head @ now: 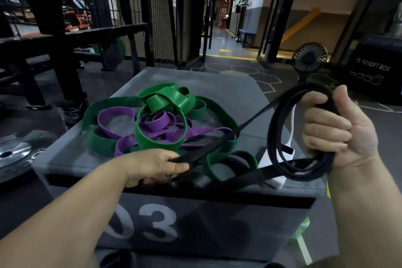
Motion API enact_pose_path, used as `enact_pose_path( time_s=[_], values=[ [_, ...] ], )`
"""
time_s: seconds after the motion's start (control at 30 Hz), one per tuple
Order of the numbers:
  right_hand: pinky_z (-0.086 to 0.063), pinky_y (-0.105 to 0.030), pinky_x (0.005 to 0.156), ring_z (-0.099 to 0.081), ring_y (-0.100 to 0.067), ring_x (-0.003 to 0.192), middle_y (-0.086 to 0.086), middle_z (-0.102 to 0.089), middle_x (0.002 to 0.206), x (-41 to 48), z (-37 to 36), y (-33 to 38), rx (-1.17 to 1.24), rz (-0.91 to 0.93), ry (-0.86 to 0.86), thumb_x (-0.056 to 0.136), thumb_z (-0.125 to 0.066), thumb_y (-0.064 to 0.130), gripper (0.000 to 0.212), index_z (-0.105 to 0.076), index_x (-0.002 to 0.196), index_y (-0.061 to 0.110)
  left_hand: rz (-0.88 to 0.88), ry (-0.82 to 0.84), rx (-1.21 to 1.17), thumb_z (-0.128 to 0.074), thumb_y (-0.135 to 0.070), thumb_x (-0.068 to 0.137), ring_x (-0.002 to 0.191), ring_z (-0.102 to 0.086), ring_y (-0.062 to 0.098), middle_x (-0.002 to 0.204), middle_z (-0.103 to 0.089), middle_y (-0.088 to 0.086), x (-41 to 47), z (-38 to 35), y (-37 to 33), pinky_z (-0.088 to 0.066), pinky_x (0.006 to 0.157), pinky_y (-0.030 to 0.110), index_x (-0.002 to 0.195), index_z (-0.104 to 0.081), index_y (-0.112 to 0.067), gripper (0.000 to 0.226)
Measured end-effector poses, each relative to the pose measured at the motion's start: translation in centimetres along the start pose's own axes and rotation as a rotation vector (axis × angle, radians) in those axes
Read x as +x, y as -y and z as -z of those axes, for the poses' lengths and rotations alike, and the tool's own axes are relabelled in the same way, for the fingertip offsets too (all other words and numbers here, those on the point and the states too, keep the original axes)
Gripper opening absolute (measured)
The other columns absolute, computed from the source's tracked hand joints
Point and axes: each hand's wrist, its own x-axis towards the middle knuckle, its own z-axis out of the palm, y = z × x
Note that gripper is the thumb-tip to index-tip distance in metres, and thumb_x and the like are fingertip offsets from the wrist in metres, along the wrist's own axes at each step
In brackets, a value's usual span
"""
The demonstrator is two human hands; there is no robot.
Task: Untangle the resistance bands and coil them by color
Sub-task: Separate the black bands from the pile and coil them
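Left hand pinches the long flat black rubber band tight near the grey padded surface's front edge, probably so the right hand, gripping its loops, can coil it.

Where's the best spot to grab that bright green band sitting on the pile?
Pinch the bright green band at the near wall of its big round loop, coming from above: that wall stands on edge atop the purple bands, with open space inside.
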Motion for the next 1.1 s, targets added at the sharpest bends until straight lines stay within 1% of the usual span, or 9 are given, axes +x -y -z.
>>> enact_pose_path(
  time_s=[0.17, 0.3, 0.4, 0.53, 0.6, 0.7, 0.87, 0.97, 1.1],
  values=[
    [-0.025, -0.017, 0.041, -0.024, -0.001, 0.04, 0.0, -0.04, 0.063, -0.7, 0.2, 0.5, -0.012, 0.002, 0.013, 0.102, -0.045, 0.036, 0.03, -0.044, 0.106, 0.006, -0.094, 0.12, -0.231, -0.089, -0.054, 0.045, 0.03, -0.026, 0.001, 0.047, -0.042, -0.001, -1.1, 2.9, 0.2, -0.018, 0.03, 0.011, 0.068, -0.057, -0.012, 0.057],
    [-0.025, -0.017, 0.04, -0.024, -0.001, 0.039, 0.007, -0.031, 0.057, -0.7, 0.2, 0.4, -0.031, -0.019, 0.042, 0.103, -0.045, 0.034, 0.03, -0.044, 0.107, 0.005, -0.14, -0.067, -0.098, -0.072, -0.023, 0.081, 0.052, -0.042, 0.007, 0.066, -0.059, 0.001, -0.5, 3.8, 0.7, -0.033, 0.044, 0.014, 0.081, -0.069, -0.016, 0.008],
    [-0.025, -0.017, 0.041, -0.024, 0.0, 0.04, 0.009, -0.029, 0.056, -0.5, 0.4, 0.2, -0.022, -0.024, 0.05, 0.103, -0.044, 0.035, 0.03, -0.044, 0.108, 0.006, -0.259, -0.286, -0.538, -0.055, -0.007, 0.093, 0.058, -0.049, 0.009, 0.078, -0.062, 0.004, 0.8, 3.7, 0.8, -0.047, 0.052, 0.016, 0.088, -0.065, -0.009, 0.011],
    [-0.026, -0.016, 0.04, -0.024, 0.001, 0.039, 0.01, -0.029, 0.055, 0.2, 0.4, -0.3, 0.006, 0.008, 0.068, 0.102, -0.046, 0.034, 0.028, -0.045, 0.108, 0.006, -0.368, -0.139, -1.015, -0.099, -0.025, 0.037, 0.05, -0.055, 0.009, 0.069, -0.064, 0.003, 1.1, 2.3, 0.6, -0.056, 0.055, 0.023, 0.073, -0.074, -0.011, 0.047],
    [-0.026, -0.016, 0.04, -0.025, 0.001, 0.038, 0.005, -0.036, 0.057, 0.6, 0.4, -0.5, 0.021, 0.041, 0.061, 0.102, -0.047, 0.034, 0.028, -0.046, 0.106, 0.006, -0.333, -0.119, -0.99, -0.098, -0.03, 0.037, 0.042, -0.044, 0.005, 0.063, -0.056, 0.001, 1.2, 1.4, 0.5, -0.043, 0.039, 0.014, 0.078, -0.075, -0.01, 0.051],
    [-0.027, -0.016, 0.039, -0.025, 0.001, 0.038, 0.0, -0.042, 0.061, 1.1, 0.5, -0.7, 0.055, 0.069, 0.051, 0.101, -0.047, 0.035, 0.026, -0.045, 0.104, 0.009, -0.223, -0.118, -0.761, -0.065, -0.023, 0.082, 0.042, -0.031, 0.003, 0.064, -0.05, 0.002, 1.3, 0.0, 0.2, -0.022, 0.032, 0.012, 0.093, -0.058, -0.005, 0.022],
    [-0.027, -0.016, 0.039, -0.024, 0.001, 0.037, 0.0, -0.042, 0.061, 1.4, 0.3, -0.9, 0.081, 0.104, 0.04, 0.101, -0.048, 0.034, 0.024, -0.044, 0.101, 0.01, -0.239, -0.085, -0.262, -0.073, -0.007, 0.08, 0.04, -0.036, 0.008, 0.061, -0.048, 0.012, 2.1, -2.3, 0.9, -0.027, 0.036, 0.017, 0.087, -0.043, -0.005, 0.031],
    [-0.026, -0.016, 0.039, -0.024, 0.001, 0.038, -0.001, -0.042, 0.061, 0.9, 0.1, -0.4, 0.091, 0.135, 0.029, 0.101, -0.049, 0.033, 0.025, -0.046, 0.102, 0.008, -0.217, -0.109, -0.297, -0.089, -0.025, 0.063, 0.051, -0.054, 0.016, 0.065, -0.062, 0.016, 2.2, -2.7, 1.0, -0.043, 0.044, 0.02, 0.07, -0.055, -0.011, 0.037],
    [-0.026, -0.016, 0.04, -0.025, 0.001, 0.038, 0.0, -0.043, 0.061, 0.0, 0.1, 0.3, 0.084, 0.171, 0.013, 0.101, -0.048, 0.034, 0.025, -0.045, 0.101, 0.009, -0.141, -0.134, -0.52, -0.065, -0.023, 0.081, 0.063, -0.062, 0.014, 0.08, -0.071, 0.006, 2.0, -2.6, 0.5, -0.045, 0.053, 0.023, 0.079, -0.058, -0.012, 0.013]
  ],
)
